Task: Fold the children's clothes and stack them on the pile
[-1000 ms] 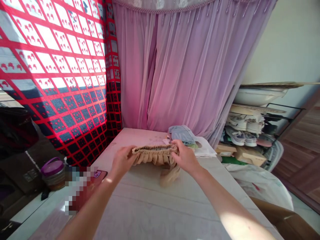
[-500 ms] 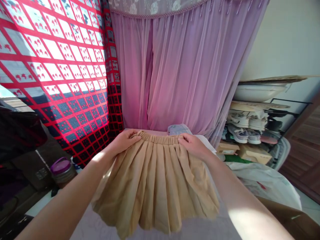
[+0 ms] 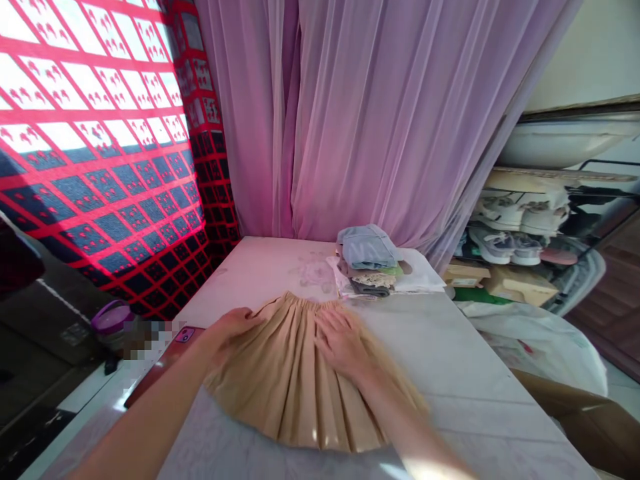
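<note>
A tan pleated skirt point(image 3: 295, 387) with a gathered elastic waistband lies spread on the white table point(image 3: 450, 360), its waistband facing away from me. My right hand point(image 3: 343, 341) rests palm down on the upper part of the skirt, just below the waistband, fingers stretched out. At the skirt's left edge is my left hand point(image 3: 231, 333), its fingers extended against the cloth and slightly blurred. Farther back on the table stands a small stack of folded clothes point(image 3: 369, 257), with light blue denim on top.
A phone point(image 3: 163, 363) lies at the table's left edge, partly behind my left forearm. Beyond the table hang a purple curtain point(image 3: 360, 133) and a red checked cloth point(image 3: 125, 167). A shoe rack point(image 3: 520, 220) stands on the right, near a cardboard box point(image 3: 585, 420).
The skirt has come down from being held up by its waistband onto the table. My right hand has moved inward onto the cloth; my left has shifted down the left edge. The view tilts lower.
</note>
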`<act>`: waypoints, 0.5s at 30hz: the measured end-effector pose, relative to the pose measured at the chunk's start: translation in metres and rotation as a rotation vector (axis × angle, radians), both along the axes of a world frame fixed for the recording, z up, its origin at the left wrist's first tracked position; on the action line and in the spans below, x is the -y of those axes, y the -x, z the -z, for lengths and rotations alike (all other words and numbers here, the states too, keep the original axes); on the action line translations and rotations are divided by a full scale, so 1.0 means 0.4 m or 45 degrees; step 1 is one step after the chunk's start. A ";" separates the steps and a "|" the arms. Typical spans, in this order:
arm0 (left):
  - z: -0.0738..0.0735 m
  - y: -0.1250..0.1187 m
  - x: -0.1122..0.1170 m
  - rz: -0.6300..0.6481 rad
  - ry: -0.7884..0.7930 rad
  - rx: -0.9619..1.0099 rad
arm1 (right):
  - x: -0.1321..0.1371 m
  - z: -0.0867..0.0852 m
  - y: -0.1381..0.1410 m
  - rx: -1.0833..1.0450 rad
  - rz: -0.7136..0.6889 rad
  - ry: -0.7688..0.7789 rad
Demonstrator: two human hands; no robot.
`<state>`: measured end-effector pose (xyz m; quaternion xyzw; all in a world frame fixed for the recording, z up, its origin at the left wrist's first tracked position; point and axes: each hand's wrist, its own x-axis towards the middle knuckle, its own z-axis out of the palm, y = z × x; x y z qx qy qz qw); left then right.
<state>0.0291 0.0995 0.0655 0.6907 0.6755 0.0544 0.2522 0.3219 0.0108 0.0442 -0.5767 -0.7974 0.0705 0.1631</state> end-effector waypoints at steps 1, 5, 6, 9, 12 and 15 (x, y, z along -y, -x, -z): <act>-0.002 0.008 -0.002 0.018 0.061 0.006 | 0.014 0.009 0.012 0.016 -0.076 -0.008; -0.012 0.026 0.006 0.065 0.285 0.072 | 0.050 0.051 0.038 0.051 -0.181 0.128; -0.017 0.028 0.013 0.072 0.322 0.088 | 0.053 0.060 0.040 0.052 -0.173 0.170; -0.045 0.027 0.039 0.050 0.453 0.316 | 0.055 0.077 0.039 0.036 -0.159 0.205; -0.098 0.004 0.065 0.017 0.618 0.730 | 0.048 0.068 0.037 -0.026 -0.143 0.175; -0.162 -0.052 0.086 0.064 0.689 0.924 | 0.029 0.041 0.027 -0.187 -0.065 0.116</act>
